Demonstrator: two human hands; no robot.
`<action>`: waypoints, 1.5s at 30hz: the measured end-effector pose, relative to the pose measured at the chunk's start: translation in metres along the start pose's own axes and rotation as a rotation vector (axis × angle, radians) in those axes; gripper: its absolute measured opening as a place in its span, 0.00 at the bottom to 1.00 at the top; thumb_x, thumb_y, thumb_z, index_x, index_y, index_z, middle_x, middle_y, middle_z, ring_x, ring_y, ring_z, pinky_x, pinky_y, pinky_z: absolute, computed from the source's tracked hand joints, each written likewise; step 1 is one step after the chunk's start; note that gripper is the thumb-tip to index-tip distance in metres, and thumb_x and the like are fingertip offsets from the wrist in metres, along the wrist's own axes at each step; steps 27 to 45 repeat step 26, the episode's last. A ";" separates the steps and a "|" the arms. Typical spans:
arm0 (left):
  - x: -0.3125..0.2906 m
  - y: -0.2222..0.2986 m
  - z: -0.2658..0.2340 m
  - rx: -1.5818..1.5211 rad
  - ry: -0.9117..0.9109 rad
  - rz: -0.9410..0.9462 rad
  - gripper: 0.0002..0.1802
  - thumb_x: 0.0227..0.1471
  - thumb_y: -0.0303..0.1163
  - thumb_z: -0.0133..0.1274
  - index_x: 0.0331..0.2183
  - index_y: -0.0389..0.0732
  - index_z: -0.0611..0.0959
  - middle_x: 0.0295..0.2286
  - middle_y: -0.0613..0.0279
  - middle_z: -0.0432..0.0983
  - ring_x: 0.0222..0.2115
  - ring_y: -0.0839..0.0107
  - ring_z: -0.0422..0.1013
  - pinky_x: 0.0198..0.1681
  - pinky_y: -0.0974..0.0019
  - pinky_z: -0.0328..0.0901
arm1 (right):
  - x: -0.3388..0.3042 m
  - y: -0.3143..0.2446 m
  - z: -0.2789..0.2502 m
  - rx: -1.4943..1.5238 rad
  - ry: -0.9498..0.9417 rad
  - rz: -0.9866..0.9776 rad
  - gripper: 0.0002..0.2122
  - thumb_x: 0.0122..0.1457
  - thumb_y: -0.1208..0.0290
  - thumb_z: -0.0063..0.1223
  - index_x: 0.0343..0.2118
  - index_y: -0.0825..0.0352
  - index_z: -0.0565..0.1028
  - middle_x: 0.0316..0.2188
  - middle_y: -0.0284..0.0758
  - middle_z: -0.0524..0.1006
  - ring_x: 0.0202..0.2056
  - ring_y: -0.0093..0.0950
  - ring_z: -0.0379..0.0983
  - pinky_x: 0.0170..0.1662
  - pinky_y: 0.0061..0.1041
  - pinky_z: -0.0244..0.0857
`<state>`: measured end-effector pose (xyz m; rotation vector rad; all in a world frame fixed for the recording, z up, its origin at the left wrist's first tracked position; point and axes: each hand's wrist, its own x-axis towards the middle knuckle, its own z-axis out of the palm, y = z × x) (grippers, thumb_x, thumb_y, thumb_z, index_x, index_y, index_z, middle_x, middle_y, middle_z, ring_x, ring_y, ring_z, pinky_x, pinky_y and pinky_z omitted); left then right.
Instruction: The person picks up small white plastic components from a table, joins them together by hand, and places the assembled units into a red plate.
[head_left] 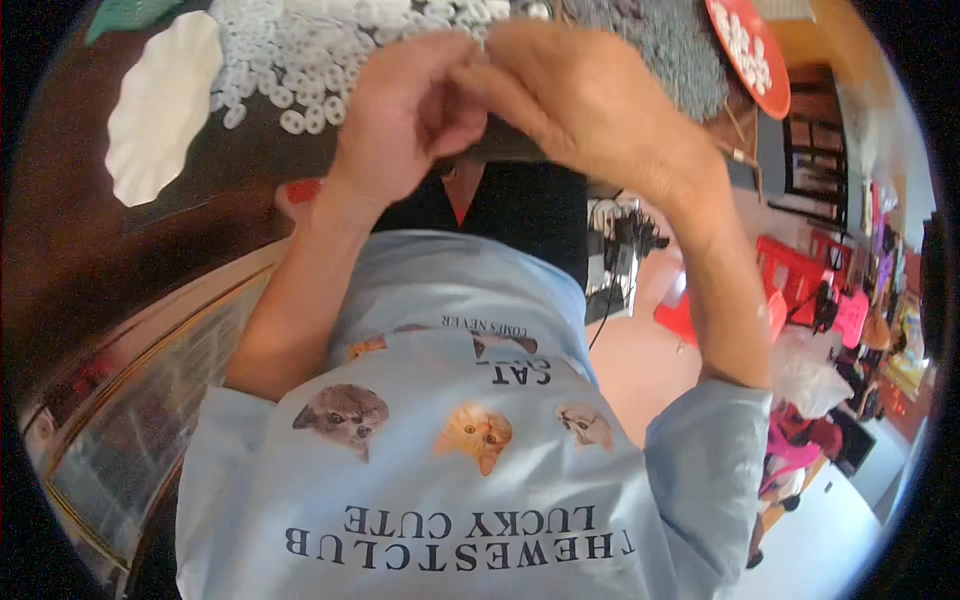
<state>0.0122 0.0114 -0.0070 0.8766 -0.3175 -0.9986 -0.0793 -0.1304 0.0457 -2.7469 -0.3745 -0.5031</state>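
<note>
My left hand (410, 110) and my right hand (590, 95) meet over the near edge of the dark table (270, 160). Their fingertips are pinched together and touch each other. Whatever lies between them is hidden by the fingers and the backs of the hands. Just beyond my left hand, many small white plastic pieces (285, 75) with holes are spread in a loose heap. Behind my right hand is a pile of small grey pieces (685, 75), too fine to tell apart.
A white wavy-edged dish (165, 110) lies at the table's left, near a green object (130, 15). A red plate (774, 100) with white pieces is at the far right. Red stools (790, 270) and a dark slatted chair (815, 155) stand on the floor to the right.
</note>
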 end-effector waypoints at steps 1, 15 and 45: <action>0.000 0.002 -0.002 0.000 0.001 0.030 0.14 0.57 0.39 0.45 0.25 0.39 0.73 0.16 0.65 0.65 0.13 0.79 0.59 0.14 0.75 0.49 | 0.001 -0.001 0.000 -0.011 0.003 -0.027 0.11 0.58 0.64 0.48 0.25 0.66 0.73 0.22 0.41 0.71 0.25 0.41 0.72 0.25 0.36 0.67; -0.005 0.021 -0.002 0.215 -0.170 -0.030 0.14 0.56 0.35 0.44 0.22 0.40 0.72 0.15 0.70 0.63 0.14 0.84 0.56 0.15 0.78 0.50 | 0.002 -0.007 -0.012 0.040 -0.104 0.096 0.17 0.51 0.58 0.58 0.25 0.68 0.67 0.22 0.39 0.68 0.23 0.40 0.70 0.24 0.35 0.63; -0.005 0.016 -0.006 0.224 -0.204 -0.001 0.15 0.58 0.35 0.44 0.23 0.37 0.74 0.17 0.69 0.64 0.15 0.84 0.57 0.17 0.78 0.52 | -0.006 -0.002 -0.011 0.115 -0.053 0.186 0.18 0.49 0.61 0.62 0.35 0.69 0.70 0.27 0.38 0.72 0.27 0.40 0.72 0.27 0.34 0.66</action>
